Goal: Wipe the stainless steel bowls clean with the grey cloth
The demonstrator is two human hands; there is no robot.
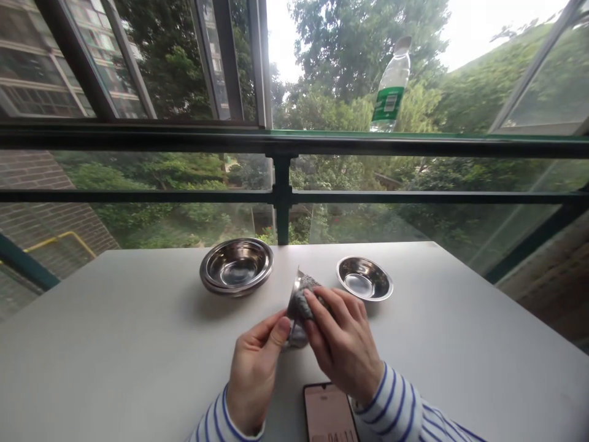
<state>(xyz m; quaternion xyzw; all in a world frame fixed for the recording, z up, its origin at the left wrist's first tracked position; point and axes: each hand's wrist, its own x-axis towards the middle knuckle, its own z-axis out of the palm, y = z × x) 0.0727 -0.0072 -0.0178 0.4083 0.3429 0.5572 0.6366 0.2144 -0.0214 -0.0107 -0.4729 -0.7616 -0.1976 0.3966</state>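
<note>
This looks like a balcony or window-side corner of a home, closed in with glass. A dark green railing (184,141) with a central post (282,215) runs across the view, with glass panes below its top rail and metal window frames (261,61) above. Outside, leafy trees (363,67) fill most of the view, beside a many-windowed building (27,70) and a brick wall (41,178). A white bench (115,344) faces the railing; its household metal bowls (237,291) and a phone (329,414) suit domestic use.
</note>
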